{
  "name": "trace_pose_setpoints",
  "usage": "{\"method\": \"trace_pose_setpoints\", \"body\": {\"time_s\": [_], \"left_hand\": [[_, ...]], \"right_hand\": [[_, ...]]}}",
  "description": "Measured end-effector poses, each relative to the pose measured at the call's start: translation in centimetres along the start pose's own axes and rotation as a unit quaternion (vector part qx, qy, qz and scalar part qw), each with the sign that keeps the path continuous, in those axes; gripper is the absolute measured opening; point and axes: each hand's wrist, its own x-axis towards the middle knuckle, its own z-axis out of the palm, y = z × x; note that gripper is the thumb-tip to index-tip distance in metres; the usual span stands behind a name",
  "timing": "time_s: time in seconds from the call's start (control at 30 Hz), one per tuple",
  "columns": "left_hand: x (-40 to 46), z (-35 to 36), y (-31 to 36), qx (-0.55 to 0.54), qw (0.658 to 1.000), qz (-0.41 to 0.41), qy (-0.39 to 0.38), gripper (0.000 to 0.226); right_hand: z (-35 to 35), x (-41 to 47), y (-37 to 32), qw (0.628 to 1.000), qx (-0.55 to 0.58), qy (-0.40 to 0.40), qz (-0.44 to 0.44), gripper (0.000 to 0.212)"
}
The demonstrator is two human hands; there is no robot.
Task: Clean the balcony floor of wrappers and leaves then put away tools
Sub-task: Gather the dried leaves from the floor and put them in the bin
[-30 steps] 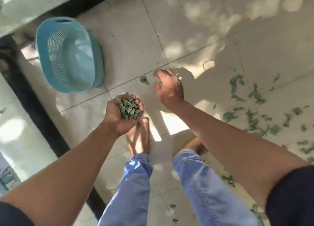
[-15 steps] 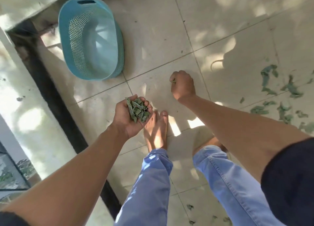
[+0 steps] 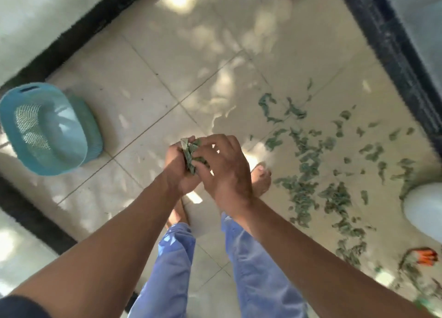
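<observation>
Head view: leaf bundle (image 3: pixel 190 156) sits in the left hand (image 3: pixel 178 168), fingers curled up round it. Right hand (image 3: pixel 223 169) has come in from the floor since half a second ago and now lies over the bundle, fingers bent against the leaves; it looks to be adding the bit it picked up, though that piece can't be made out. So both hands meet at one clump, above the bare feet. Judgement: handful is about full, next is a dump into the basket.

Basket (image 3: pixel 47 128), teal with a mesh wall, stands well left of the hands on the tiled floor (image 3: pixel 148 83); inside looks bare, no leaves visible in it. Camera has swung right, so the basket now sits at the frame's left edge.

Loose leaves (image 3: pixel 308 164) lie scattered right of the hands, many of them, so the floor is far from clean. Far right of the hands: a white rounded object (image 3: pixel 425 207), and an orange scrap (image 3: pixel 427 258) nearer the bottom edge, maybe a wrapper.
</observation>
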Motion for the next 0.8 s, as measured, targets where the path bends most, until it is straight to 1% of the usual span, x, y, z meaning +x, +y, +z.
{"method": "trace_pose_setpoints", "body": {"time_s": [0.1,0.23,0.37,0.43,0.53,0.6,0.67,0.8], "left_hand": [[0.1,4.1,-2.1,0.078,0.997,0.002,-0.018,0.045],[0.3,8.1,-4.5,0.141,0.989,-0.026,-0.04,0.055],[1.0,11.8,-6.1,0.191,0.98,-0.016,-0.057,0.062],[1.6,13.5,-6.1,0.203,0.977,-0.029,-0.056,0.053],[3.2,15.2,-5.5,0.222,0.974,-0.046,-0.024,0.031],[4.5,15.6,-4.9,0.202,0.978,-0.053,0.006,0.026],[5.6,15.7,-4.4,0.175,0.982,-0.065,0.018,0.027],[8.1,15.3,-3.6,0.201,0.974,-0.097,0.03,0.037]], "right_hand": [[-2.2,0.1,1.6,0.991,-0.121,0.016,0.049,0.015],[-4.9,0.1,2.5,0.981,-0.175,0.003,0.086,0.027],[-8.5,-0.4,3.6,0.986,-0.118,0.035,0.114,0.043],[-10.6,-0.6,4.6,0.987,-0.088,0.06,0.124,0.047],[-13.0,-1.2,7.3,0.977,-0.042,0.139,0.155,0.032],[-13.5,-1.4,9.9,0.967,-0.013,0.155,0.2,0.023],[-12.8,-1.9,13.0,0.957,-0.018,0.132,0.257,0.026],[-9.0,-2.5,19.4,0.933,-0.052,0.01,0.357,0.044]]}}
